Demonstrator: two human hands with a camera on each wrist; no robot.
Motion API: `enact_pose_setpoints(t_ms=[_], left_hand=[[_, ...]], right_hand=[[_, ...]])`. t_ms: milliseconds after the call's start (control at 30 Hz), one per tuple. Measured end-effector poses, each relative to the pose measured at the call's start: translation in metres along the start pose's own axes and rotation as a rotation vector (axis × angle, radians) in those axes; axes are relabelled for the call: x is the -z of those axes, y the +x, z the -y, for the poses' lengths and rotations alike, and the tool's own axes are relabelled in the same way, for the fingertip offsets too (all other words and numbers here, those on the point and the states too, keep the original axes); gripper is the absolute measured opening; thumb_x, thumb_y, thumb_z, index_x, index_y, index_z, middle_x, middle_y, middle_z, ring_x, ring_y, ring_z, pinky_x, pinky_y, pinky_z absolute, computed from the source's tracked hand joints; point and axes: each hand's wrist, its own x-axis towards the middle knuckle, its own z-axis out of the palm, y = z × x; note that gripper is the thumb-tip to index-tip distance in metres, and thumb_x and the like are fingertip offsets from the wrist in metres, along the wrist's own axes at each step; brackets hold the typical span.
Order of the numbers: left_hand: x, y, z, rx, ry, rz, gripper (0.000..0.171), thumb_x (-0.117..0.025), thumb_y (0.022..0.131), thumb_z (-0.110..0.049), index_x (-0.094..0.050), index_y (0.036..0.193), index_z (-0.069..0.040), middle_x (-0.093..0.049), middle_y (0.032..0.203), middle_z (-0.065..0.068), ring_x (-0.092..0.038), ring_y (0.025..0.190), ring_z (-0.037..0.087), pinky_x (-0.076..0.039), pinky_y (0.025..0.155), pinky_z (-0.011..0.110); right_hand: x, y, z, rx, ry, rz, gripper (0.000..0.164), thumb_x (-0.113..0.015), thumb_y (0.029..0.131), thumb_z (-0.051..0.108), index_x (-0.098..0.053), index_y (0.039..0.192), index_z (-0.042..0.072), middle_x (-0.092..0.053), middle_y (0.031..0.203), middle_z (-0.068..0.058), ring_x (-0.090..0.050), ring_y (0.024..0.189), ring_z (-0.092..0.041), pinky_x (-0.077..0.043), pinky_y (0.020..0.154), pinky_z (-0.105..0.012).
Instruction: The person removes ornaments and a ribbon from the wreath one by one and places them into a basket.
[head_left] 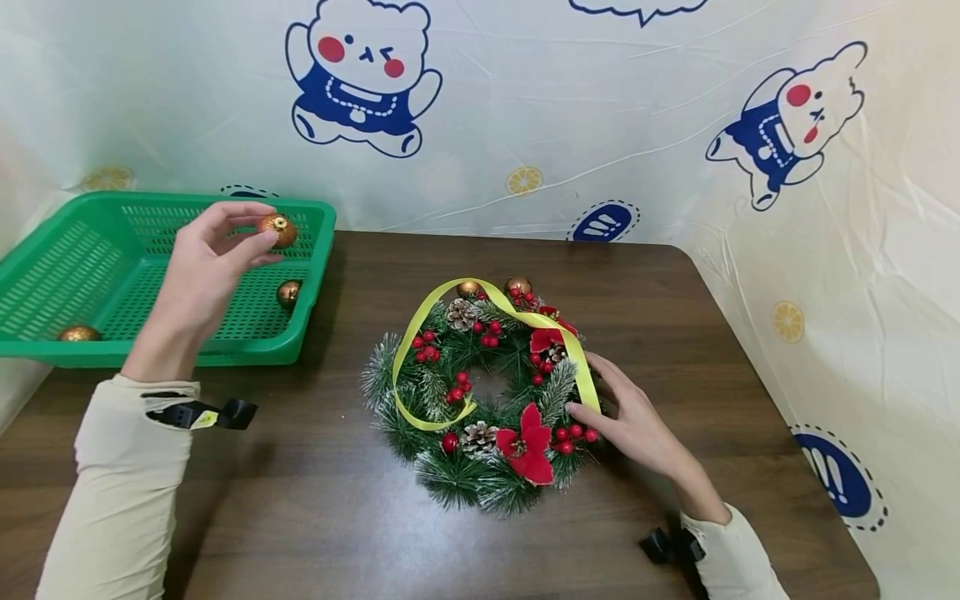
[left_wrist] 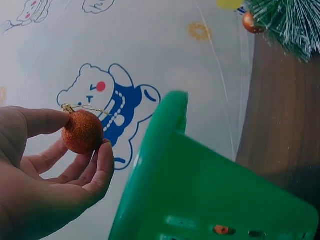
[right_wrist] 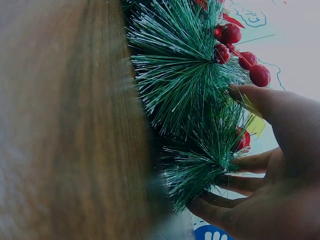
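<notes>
My left hand [head_left: 202,262] pinches a glittery copper Christmas ball [head_left: 279,231] above the basket's right part. In the left wrist view the ball [left_wrist: 83,132] sits between thumb and fingertips, a gold cap and thin string loop at its top. A green Christmas wreath [head_left: 453,479] with frosted tips, red berries, pinecones and red flowers lies on the table. Yellow ribbon [head_left: 408,350] loops loosely over it. At the wreath's right edge, my right hand [head_left: 637,421] grips the branches. The right wrist view shows the thumb on one side of the greenery [right_wrist: 195,165] and fingers on the other.
A green plastic basket [head_left: 318,275] stands at the table's back left. Inside it are a shiny brown ball [head_left: 288,293] and a gold ball [head_left: 79,333]. Two more balls rest at the wreath's far edge. A patterned sheet [head_left: 480,108] hangs behind the wooden table [head_left: 337,517].
</notes>
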Motion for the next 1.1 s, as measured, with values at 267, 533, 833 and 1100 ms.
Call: enact_pose_setpoints(t_ms=[267, 533, 833, 1100], left_hand=[[0.012, 0.002, 0.002, 0.022, -0.044, -0.030, 0.039, -0.069, 0.092, -0.002, -0.057, 0.129, 0.001, -0.055, 0.121, 0.007, -0.062, 0.101, 0.018, -0.057, 0.078, 0.020], [0.022, -0.001, 0.008, 0.036, -0.024, -0.069, 0.035, -0.071, 0.091, -0.003, -0.061, 0.124, -0.003, -0.056, 0.123, 0.006, -0.062, 0.102, 0.015, -0.056, 0.076, 0.018], [0.028, 0.001, 0.011, 0.042, -0.048, -0.068, 0.036, -0.070, 0.091, -0.001, -0.061, 0.125, -0.001, -0.057, 0.121, 0.005, -0.062, 0.100, 0.015, -0.057, 0.075, 0.019], [0.035, 0.004, 0.015, 0.092, 0.018, -0.095, 0.037, -0.071, 0.091, -0.004, -0.060, 0.126, -0.004, -0.055, 0.118, 0.003, -0.059, 0.099, 0.012, -0.054, 0.075, 0.015]], right_hand=[[0.001, 0.000, 0.002, -0.009, -0.005, 0.001, 0.076, -0.071, 0.091, 0.043, -0.033, 0.154, 0.023, -0.036, 0.155, -0.002, -0.046, 0.136, -0.029, -0.044, 0.104, -0.053], [0.000, 0.002, 0.003, 0.001, -0.006, 0.006, 0.076, -0.072, 0.091, 0.043, -0.034, 0.154, 0.024, -0.036, 0.155, -0.002, -0.046, 0.135, -0.028, -0.045, 0.104, -0.052], [0.000, 0.002, 0.003, -0.006, -0.008, 0.006, 0.076, -0.072, 0.091, 0.043, -0.034, 0.154, 0.025, -0.036, 0.155, -0.002, -0.048, 0.134, -0.029, -0.045, 0.104, -0.052], [0.000, 0.000, 0.002, -0.017, -0.010, 0.001, 0.077, -0.072, 0.091, 0.045, -0.033, 0.154, 0.024, -0.036, 0.155, -0.002, -0.046, 0.135, -0.029, -0.045, 0.104, -0.052]])
